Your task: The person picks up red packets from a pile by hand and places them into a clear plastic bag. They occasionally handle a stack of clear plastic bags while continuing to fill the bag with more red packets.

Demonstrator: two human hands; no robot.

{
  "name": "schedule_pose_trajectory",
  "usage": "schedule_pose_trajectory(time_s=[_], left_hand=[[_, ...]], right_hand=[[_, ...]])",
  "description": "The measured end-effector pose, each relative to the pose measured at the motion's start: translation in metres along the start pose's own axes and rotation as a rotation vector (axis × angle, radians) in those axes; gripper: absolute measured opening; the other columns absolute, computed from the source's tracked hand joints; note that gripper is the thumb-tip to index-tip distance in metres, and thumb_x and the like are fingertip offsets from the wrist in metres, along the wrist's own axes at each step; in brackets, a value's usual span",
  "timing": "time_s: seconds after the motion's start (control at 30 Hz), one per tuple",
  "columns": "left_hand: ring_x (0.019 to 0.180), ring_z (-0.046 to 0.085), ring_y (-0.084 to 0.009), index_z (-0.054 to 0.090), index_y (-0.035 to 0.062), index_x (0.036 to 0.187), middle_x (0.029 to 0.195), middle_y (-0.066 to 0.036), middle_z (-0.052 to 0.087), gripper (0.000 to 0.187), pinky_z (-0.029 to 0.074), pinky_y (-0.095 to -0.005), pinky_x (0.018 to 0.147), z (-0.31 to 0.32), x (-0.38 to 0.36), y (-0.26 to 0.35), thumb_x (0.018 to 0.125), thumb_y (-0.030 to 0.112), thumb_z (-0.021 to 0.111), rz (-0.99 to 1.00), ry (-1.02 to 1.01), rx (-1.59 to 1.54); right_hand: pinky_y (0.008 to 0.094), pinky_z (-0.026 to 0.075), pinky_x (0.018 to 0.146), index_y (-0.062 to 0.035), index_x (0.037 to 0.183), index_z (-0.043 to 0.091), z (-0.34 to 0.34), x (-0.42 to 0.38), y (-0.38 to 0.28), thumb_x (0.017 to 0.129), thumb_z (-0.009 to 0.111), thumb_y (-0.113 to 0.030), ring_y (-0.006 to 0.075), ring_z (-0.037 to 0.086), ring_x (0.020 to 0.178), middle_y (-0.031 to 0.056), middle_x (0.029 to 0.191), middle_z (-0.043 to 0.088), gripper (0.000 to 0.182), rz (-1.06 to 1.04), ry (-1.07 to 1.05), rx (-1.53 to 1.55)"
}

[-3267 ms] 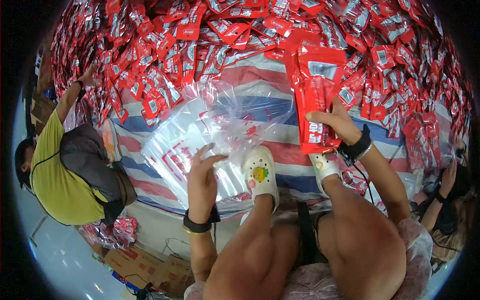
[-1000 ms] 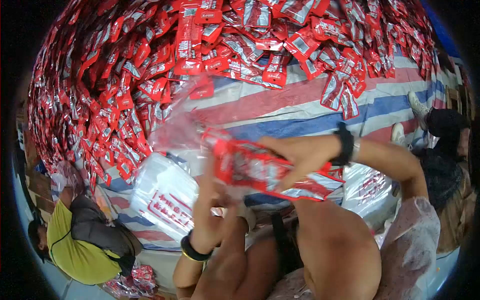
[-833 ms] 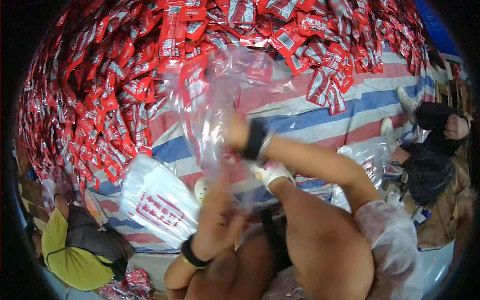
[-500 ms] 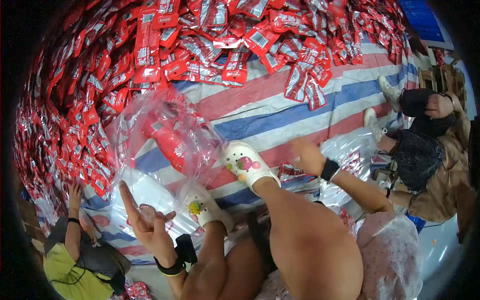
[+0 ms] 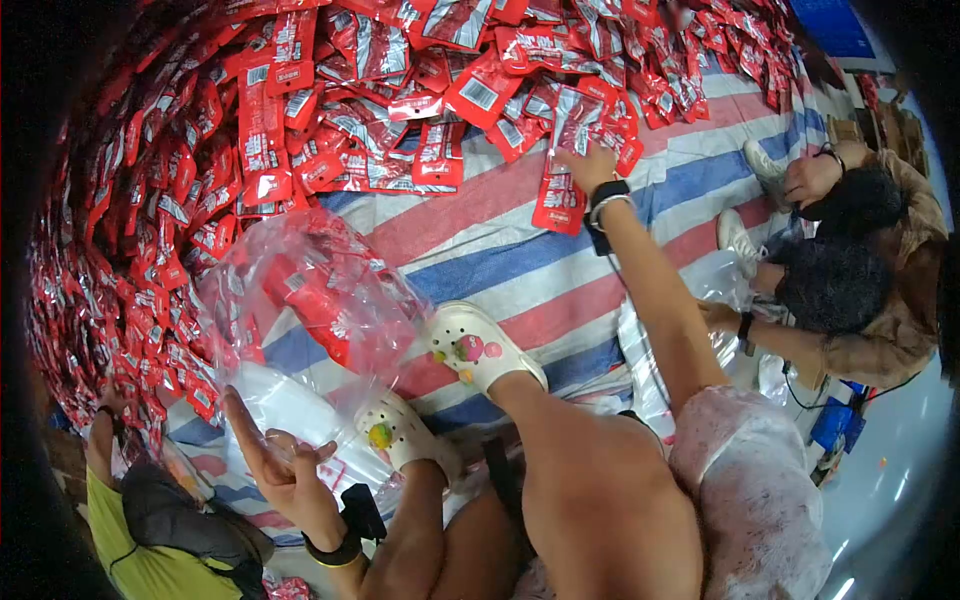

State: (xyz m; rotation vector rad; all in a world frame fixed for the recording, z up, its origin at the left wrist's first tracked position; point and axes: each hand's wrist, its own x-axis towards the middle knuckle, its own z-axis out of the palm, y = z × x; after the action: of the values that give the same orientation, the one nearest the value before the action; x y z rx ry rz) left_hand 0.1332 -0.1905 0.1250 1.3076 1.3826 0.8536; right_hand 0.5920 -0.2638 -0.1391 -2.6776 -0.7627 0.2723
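My left hand [image 5: 272,465] is open, palm up with fingers apart, just above a stack of flat clear bags [image 5: 285,398]. Beside it lies a puffed clear plastic bag [image 5: 320,290] with red packets inside. My right arm stretches far forward; my right hand [image 5: 585,165] rests on the near edge of the big pile of red packets [image 5: 400,90], fingers on a red packet [image 5: 560,205]. I cannot see a firm grip there. My feet in white clogs [image 5: 478,350] stand on the striped tarp [image 5: 520,250].
Red packets cover the tarp across the top and left. A seated person [image 5: 850,250] works at the right beside more clear bags [image 5: 720,290]. Another person in a yellow shirt [image 5: 130,540] crouches at the lower left.
My right hand pushed a bundle of red packets into the clear bag, let go, then swung right and reached forward to the pile. My left hand released the bag and stays open.
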Motion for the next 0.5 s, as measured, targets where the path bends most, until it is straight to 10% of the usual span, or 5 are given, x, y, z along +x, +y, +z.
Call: schedule_pose_trajectory(time_s=[0.1, 0.3, 0.4, 0.47, 0.5], left_hand=[[0.064, 0.038, -0.0020, 0.023, 0.0072, 0.144, 0.150, -0.007, 0.020, 0.081, 0.052, -0.0171, 0.054, 0.008, 0.001, 0.011, 0.068, -0.013, 0.041, -0.039, -0.006, 0.005], [0.070, 0.043, -0.0045, 0.010, 0.0058, 0.146, 0.102, 0.001, 0.046, 0.087, 0.058, -0.0270, 0.064, 0.010, 0.007, 0.014, 0.069, -0.019, 0.042, -0.097, -0.229, -0.038], [0.073, 0.051, -0.0070, 0.010, 0.0061, 0.146, 0.085, 0.001, 0.045, 0.090, 0.055, -0.0245, 0.066, 0.021, 0.008, 0.015, 0.069, -0.019, 0.047, -0.119, -0.382, 0.005], [0.076, 0.054, -0.0116, 0.017, 0.0035, 0.145, 0.118, -0.012, 0.044, 0.087, 0.050, -0.0221, 0.064, 0.034, -0.002, 0.011, 0.068, -0.013, 0.054, 0.004, -0.597, 0.147], [0.079, 0.056, -0.0150, 0.020, 0.0021, 0.143, 0.132, -0.017, 0.035, 0.084, 0.049, -0.0234, 0.063, 0.042, -0.009, 0.014, 0.069, -0.010, 0.056, 0.062, -0.707, 0.209]], right_hand=[[0.0427, 0.038, 0.096, 0.0050, 0.118, 0.050, 0.000, -0.037, -0.053, 0.069, 0.075, -0.038, 0.0447, 0.045, 0.113, 0.0321, 0.117, 0.049, 0.070, -0.130, 0.044, 0.273], [0.0260, 0.051, 0.070, -0.0025, 0.120, 0.047, -0.110, -0.097, -0.112, 0.087, 0.063, -0.015, 0.0111, 0.062, 0.081, 0.0055, 0.100, 0.063, 0.038, 0.207, -0.715, 1.337], [0.0319, 0.045, 0.083, 0.0002, 0.118, 0.047, -0.169, -0.116, -0.147, 0.089, 0.059, -0.024, 0.0177, 0.056, 0.094, 0.0129, 0.106, 0.058, 0.040, -0.519, -1.159, 0.839], [0.0359, 0.041, 0.091, 0.0020, 0.116, 0.046, -0.157, -0.139, -0.178, 0.090, 0.057, -0.030, 0.0221, 0.053, 0.103, 0.0178, 0.111, 0.054, 0.043, -1.046, -1.255, 0.681], [0.0364, 0.042, 0.089, 0.0021, 0.115, 0.046, -0.139, -0.140, -0.194, 0.089, 0.058, -0.026, 0.0236, 0.053, 0.102, 0.0186, 0.110, 0.054, 0.041, -0.986, -1.243, 0.679]])
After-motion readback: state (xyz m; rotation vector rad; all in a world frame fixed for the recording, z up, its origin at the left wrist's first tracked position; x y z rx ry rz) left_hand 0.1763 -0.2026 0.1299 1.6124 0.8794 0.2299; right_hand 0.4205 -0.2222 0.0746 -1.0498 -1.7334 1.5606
